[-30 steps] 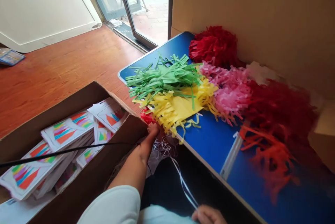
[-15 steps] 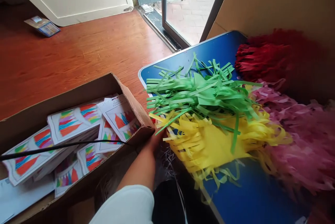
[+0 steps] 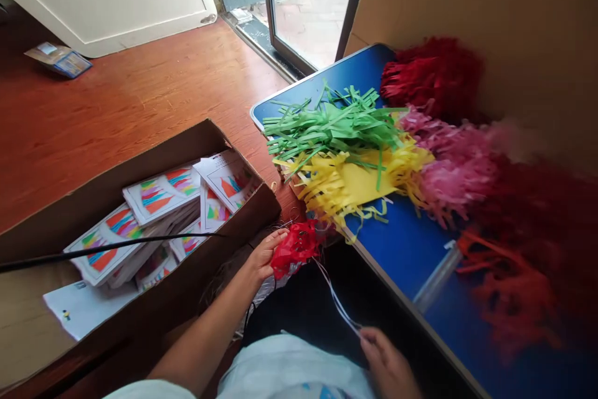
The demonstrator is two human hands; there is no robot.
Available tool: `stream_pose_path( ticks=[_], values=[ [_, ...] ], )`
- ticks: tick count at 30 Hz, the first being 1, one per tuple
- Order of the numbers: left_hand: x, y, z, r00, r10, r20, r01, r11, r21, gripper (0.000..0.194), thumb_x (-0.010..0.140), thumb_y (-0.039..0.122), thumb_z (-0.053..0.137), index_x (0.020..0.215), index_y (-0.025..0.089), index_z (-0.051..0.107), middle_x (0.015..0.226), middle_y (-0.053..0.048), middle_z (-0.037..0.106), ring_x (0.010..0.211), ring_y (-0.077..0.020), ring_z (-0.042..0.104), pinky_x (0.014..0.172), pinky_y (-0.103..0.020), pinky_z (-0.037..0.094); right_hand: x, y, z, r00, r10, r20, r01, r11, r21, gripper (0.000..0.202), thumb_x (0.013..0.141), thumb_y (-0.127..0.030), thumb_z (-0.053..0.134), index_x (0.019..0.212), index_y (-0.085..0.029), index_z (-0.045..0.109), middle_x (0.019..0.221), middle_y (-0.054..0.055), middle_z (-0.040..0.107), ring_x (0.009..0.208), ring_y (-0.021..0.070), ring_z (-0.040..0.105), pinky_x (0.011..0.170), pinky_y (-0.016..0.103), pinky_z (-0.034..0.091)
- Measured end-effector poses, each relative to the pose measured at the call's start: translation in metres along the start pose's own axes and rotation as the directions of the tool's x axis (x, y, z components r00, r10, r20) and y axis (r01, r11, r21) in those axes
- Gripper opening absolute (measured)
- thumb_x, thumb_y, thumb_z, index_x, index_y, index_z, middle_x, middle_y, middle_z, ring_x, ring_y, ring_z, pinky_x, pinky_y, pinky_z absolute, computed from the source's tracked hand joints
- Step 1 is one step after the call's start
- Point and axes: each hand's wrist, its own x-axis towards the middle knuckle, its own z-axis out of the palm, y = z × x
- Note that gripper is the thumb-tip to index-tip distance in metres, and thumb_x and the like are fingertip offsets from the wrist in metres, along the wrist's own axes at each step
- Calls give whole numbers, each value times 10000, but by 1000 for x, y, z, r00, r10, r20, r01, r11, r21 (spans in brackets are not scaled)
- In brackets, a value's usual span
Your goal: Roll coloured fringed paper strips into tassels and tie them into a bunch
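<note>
My left hand (image 3: 265,254) is closed on a bunch of red tissue paper (image 3: 295,249) with cut-out holes, held above my lap beside the table edge. White strings (image 3: 337,302) run from the red paper down to my right hand (image 3: 384,355). The fingers of my right hand pinch those strings near their lower end. Close by on the table lies a yellow fringed paper bundle (image 3: 362,181), with a green fringed paper bundle (image 3: 334,122) behind it.
A blue table (image 3: 397,249) also bears pink fringe (image 3: 460,162), dark red fringe (image 3: 432,75), orange strips (image 3: 509,287) and a clear plastic strip (image 3: 436,277). At left, a cardboard box (image 3: 42,212) holds stacked printed cards (image 3: 161,193). A black cord (image 3: 116,244) crosses it. A glass door (image 3: 313,13) stands beyond.
My left hand has come back from beside the box corner with the red tissue paper, now plainly visible. My right hand has come into view holding the strings. The view has shifted.
</note>
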Motion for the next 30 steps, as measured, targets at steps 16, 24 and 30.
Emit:
stream_pose_path(
  ticks=[16, 24, 30],
  values=[
    [-133, 8, 165, 855, 98, 510, -329, 862, 385, 410, 806, 463, 693, 1082, 160, 678, 872, -56, 691, 676, -140, 637, 526, -201, 477, -32, -82, -34, 526, -649, -549, 642, 727, -243, 295, 948, -378, 525, 791, -193, 693, 701, 21, 645, 638, 145, 577, 619, 250, 436],
    [-149, 21, 197, 520, 31, 853, -851, 97, 516, 597, 763, 220, 674, 1341, 141, 547, 1227, -164, 675, 1130, -313, 623, 1022, -482, 447, -26, -78, -72, 682, -588, -435, 473, 808, -351, 207, 805, -319, 684, 644, -192, 655, 746, 5, 539, 677, 139, 509, 623, 261, 353],
    [-116, 68, 205, 359, -490, 795, -565, 563, 602, 513, 786, 205, 683, 1285, 144, 583, 1140, -126, 714, 941, -216, 696, 808, -296, 542, -20, -79, -98, 909, -416, 6, 387, 850, 359, 377, 723, -524, 724, 662, -171, 607, 643, -36, 531, 565, 102, 458, 559, 235, 345]
  ],
)
